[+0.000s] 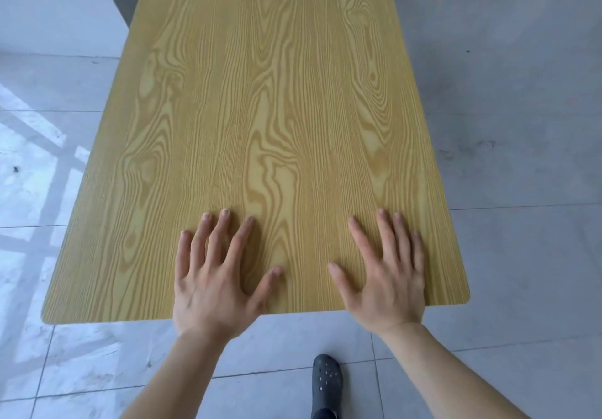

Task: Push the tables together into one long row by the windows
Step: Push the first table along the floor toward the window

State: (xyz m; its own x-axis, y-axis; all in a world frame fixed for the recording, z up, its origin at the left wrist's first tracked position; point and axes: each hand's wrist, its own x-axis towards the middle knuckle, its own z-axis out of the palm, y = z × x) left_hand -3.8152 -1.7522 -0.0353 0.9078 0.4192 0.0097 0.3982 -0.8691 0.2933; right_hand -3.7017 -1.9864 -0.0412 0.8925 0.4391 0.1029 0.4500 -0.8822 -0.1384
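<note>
A long table (260, 109) with a yellow wood-grain top stretches away from me and fills the middle of the head view. Its near short edge runs just in front of my wrists. My left hand (215, 275) lies flat on the top near that edge, fingers spread, left of centre. Flat beside it, toward the near right corner, rests my right hand (387, 275) with its fingers apart. Neither hand holds anything. No other table is in view, and the far end runs out of frame.
Grey tiled floor (521, 125) surrounds the table, with window light patches at the left. A white wall (55, 4) with a dark panel stands at the far left. My dark perforated shoe (327, 382) is on the floor below the near edge.
</note>
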